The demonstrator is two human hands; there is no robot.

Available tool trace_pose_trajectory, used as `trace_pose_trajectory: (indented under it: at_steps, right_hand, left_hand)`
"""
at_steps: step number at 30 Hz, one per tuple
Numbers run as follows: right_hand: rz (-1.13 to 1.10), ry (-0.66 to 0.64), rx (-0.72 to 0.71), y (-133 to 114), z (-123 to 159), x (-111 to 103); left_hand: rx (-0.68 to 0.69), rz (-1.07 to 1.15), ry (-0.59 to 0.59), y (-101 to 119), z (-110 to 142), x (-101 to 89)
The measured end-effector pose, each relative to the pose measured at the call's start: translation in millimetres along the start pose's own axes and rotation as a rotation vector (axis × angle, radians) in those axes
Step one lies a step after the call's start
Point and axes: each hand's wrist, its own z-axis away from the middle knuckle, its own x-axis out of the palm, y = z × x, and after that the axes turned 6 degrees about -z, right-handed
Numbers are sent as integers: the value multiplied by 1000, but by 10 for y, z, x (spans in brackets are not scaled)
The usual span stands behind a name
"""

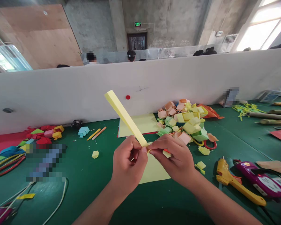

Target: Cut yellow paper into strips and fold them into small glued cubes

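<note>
A folded yellow paper strip rises up and to the left from between my two hands. My left hand pinches its lower end between thumb and fingers. My right hand is closed on the same end, its fingertips touching the left thumb. The fingertips hide the exact fold. Beneath the hands lies a pale yellow paper sheet on the green table. Behind them rests a stack of coloured paper with a yellow sheet on top. Beside it is a heap of folded paper pieces.
A yellow glue gun and a purple power strip lie at the right. Two pencils and a small yellow paper piece are at the left. A white partition borders the table, with people's heads beyond.
</note>
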Motion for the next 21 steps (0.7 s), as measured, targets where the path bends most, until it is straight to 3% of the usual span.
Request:
trace_pose_trajectory:
  at_steps: [5,11,21]
  right_hand:
    - [-41,0,46,-26,-9,-12]
    - [-163,-17,305,-10,13,-14]
    - [-99,-52,356,-35,-59,-68]
  left_hand:
    - [143,-22,-56,-18,-31,-71]
    - [194,-28,-131,-19,-44,-117]
    - [238,-221,-46,-36,-86,-50]
